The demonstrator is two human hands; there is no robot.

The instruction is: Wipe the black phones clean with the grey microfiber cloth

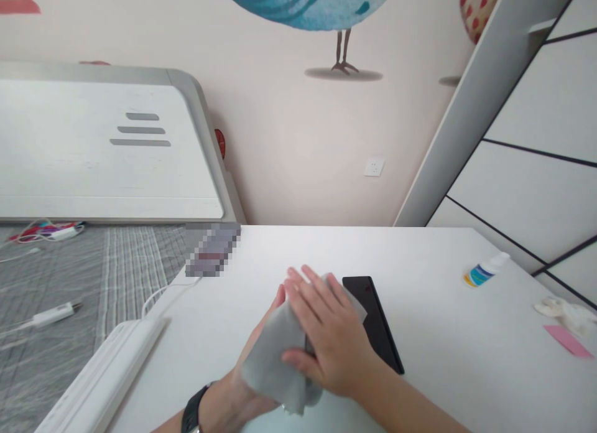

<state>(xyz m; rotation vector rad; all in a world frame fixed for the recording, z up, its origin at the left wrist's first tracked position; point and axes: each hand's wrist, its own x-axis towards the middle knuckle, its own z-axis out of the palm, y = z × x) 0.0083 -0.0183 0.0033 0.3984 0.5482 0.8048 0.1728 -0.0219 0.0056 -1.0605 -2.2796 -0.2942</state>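
A soft grey cloth is folded over between my two hands, above the white table. My left hand, with a black band on its wrist, supports the cloth from below and closes on it; most of its fingers are hidden. On top lies my right hand, its fingers long and pressed against the cloth, its thumb across the near side. A small dark edge shows under the right palm, but what it belongs to is hidden. Just right of my hands, a flat black rectangular object like a phone or tablet lies on the table.
On the white table, a small white bottle lies tipped at the right, near a crumpled white tissue and a pink slip. A long white bar lines the left edge. A bed with grey striped bedding adjoins.
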